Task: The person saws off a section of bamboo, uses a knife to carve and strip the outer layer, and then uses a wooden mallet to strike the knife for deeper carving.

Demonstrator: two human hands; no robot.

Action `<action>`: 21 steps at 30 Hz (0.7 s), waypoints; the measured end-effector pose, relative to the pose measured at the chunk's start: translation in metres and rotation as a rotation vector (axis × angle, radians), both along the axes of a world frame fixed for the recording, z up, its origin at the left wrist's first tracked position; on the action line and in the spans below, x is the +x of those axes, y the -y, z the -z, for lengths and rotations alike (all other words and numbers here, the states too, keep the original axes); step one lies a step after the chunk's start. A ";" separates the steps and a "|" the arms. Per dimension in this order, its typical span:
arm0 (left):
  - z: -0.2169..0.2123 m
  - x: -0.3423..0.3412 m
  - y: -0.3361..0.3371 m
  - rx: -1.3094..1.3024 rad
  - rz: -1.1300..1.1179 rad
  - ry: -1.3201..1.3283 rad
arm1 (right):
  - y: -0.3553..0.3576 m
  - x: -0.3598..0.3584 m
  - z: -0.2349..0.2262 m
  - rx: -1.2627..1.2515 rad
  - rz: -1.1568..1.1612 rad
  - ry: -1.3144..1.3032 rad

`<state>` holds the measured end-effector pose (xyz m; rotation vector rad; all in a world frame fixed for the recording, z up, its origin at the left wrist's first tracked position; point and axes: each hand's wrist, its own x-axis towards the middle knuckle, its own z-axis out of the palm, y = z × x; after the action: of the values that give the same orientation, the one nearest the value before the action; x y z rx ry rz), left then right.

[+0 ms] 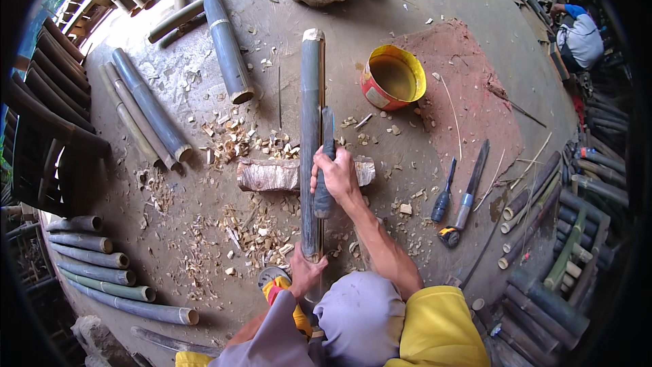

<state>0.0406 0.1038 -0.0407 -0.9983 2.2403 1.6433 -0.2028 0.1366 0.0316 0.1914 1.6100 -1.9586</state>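
Bamboo pole [310,95] across a wood block [268,177], apparently part-worked, amid chips [275,238].
The person's right hand [337,173] wraps a dark tool [328,132]; the left hand [307,274] clasps the pole's near end; work left can't be told.

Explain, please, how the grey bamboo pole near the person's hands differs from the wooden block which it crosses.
Length: the bamboo pole is much longer than the wooden block.
Surface: the pole is dark grey and fairly smooth; the block is paler, pinkish-brown and rough.
Pose: the pole points away from the person; the block lies crosswise beneath it.
Shared: both are elongated.
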 end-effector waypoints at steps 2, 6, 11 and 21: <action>-0.001 0.000 0.001 0.018 -0.008 0.004 | 0.011 -0.024 -0.005 0.009 -0.002 -0.016; -0.008 -0.001 0.002 0.025 0.022 -0.029 | 0.030 -0.083 -0.009 0.018 -0.001 -0.062; 0.002 0.002 0.003 0.045 -0.001 -0.004 | 0.037 -0.105 -0.011 -0.036 -0.009 0.015; 0.000 0.003 0.000 0.076 -0.013 0.020 | 0.047 -0.140 -0.015 -0.132 0.038 0.095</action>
<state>0.0436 0.1036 -0.0406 -1.0074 2.1459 1.7030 -0.3427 0.0894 0.0471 0.2595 1.4213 -2.0448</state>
